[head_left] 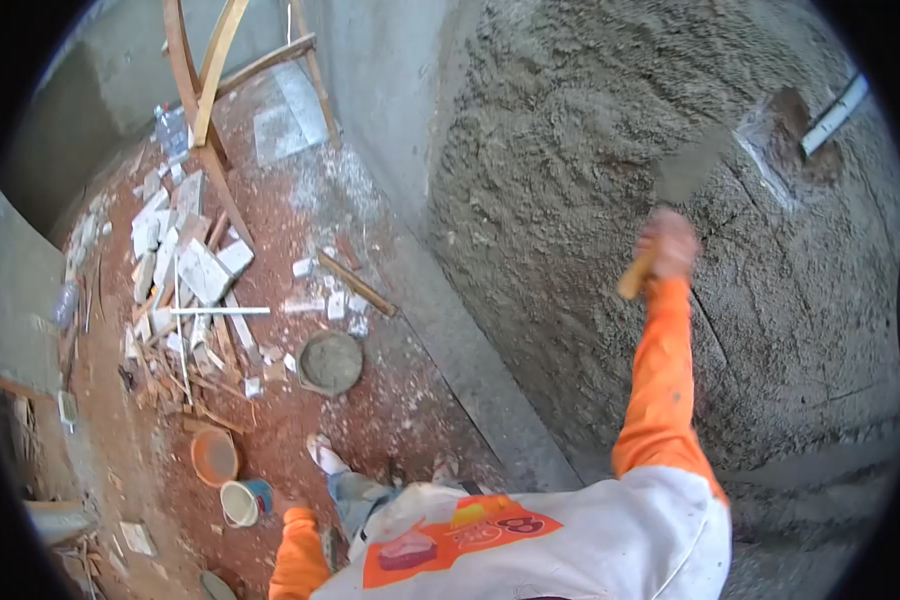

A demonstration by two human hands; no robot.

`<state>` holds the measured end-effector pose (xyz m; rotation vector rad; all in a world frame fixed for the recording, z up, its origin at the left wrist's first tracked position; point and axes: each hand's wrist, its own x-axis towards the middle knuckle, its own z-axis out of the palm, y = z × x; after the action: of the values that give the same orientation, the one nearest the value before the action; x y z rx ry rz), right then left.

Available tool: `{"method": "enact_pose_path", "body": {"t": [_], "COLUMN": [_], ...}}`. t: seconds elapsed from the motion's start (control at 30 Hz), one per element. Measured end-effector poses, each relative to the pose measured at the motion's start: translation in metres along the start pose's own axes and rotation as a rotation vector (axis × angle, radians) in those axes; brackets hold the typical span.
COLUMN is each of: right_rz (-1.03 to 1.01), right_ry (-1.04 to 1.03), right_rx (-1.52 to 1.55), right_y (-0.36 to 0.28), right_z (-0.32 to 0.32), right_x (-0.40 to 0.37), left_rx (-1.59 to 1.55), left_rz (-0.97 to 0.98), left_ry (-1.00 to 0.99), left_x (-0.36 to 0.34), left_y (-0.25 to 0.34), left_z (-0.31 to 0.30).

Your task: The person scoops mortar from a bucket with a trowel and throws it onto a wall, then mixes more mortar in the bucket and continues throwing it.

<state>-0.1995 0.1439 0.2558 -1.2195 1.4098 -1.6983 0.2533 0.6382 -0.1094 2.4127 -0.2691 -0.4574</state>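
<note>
My right hand is wrapped round the wooden handle of a trowel, out at the end of an orange sleeve. The trowel's grey blade is hard to tell from the rough wet mortar on the wall in front of it. A pipe sticks out of the wall to the upper right of this hand. My left hand hangs low at my side, just right of a white and blue bucket; its fingers are too unclear to read.
On the reddish floor lie a round basin of mortar, an orange bucket and a wooden strip. Broken blocks and wood scraps form a heap to the left. Wooden trestle legs stand behind it. A ledge runs along the wall's foot.
</note>
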Motion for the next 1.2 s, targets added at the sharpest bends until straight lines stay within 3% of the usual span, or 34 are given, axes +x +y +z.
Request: {"method": "enact_pose_path", "body": {"t": [0.03,0.07,0.1,0.17,0.3,0.4,0.47,0.5,0.57,0.6,0.67,0.73,0.83,0.9,1.07,1.13,1.17,1.2], "right_rz": [-0.317,-0.329,-0.349,-0.300,0.043,0.403,0.596,0.593,0.185,0.185,-0.175,-0.116,-0.030,-0.069,-0.213,-0.304,-0.223,-0.335], "right_ry": [0.004,0.031,0.057,-0.007,-0.344,-0.741,-1.021,-1.017,-1.125,-1.109,-1.024,-0.962,-0.921,-0.748,-0.695,-0.666,-0.647,-0.606], "right_rx": [0.222,0.294,0.365,0.279,-0.067,-0.569,-0.849,-0.845,-1.188,-1.188,-1.205,-1.289,-1.508,-1.550,-1.335,-1.292,-1.300,-1.317], "right_y": [0.014,0.001,-0.017,-0.009,0.040,0.121,0.195,0.219,0.255,0.273,0.295,0.298,0.278,0.246,0.027,-0.047,-0.084,-0.105], "right_z": [-0.036,-0.046,-0.052,-0.050,0.008,0.073,0.119,0.145,0.204,0.232,0.293,0.355,0.419,0.427,0.401,0.389,0.386,0.378], "right_x": [0.004,-0.012,-0.026,-0.047,-0.073,-0.065,-0.045,-0.035,-0.012,0.000,0.040,0.085,0.162,0.195,0.220,0.233,0.235,0.244], "left_rx": [0.281,0.207,0.209,0.214,0.095,-0.046,0.227,0.196,0.164,0.167,0.177,0.195,0.224,0.221,0.129,0.066,0.002,-0.064], "left_rz": [0.025,-0.224,-0.389,-0.516,-0.488,-0.246,-0.129,-0.175,-0.253,-0.288,-0.333,-0.415,-0.512,-0.531,-0.480,-0.453,-0.405,-0.357], "left_ry": [0.129,0.083,0.095,0.080,0.012,-0.009,-0.138,-0.221,-0.340,-0.378,-0.431,-0.436,-0.355,-0.279,-0.230,-0.281,-0.346,-0.409], "left_x": [-0.008,0.023,0.023,0.005,0.013,0.029,0.014,0.014,0.028,0.039,0.075,0.115,0.189,0.241,0.318,0.322,0.329,0.333], "left_y": [-0.033,-0.135,-0.169,-0.176,-0.159,-0.139,-0.044,-0.021,0.013,0.016,0.015,0.006,0.011,0.029,0.071,0.092,0.089,0.080], "left_z": [-0.014,-0.006,-0.021,-0.040,0.005,0.077,0.074,0.078,0.090,0.094,0.098,0.088,0.083,0.089,0.127,0.151,0.168,0.188]}}
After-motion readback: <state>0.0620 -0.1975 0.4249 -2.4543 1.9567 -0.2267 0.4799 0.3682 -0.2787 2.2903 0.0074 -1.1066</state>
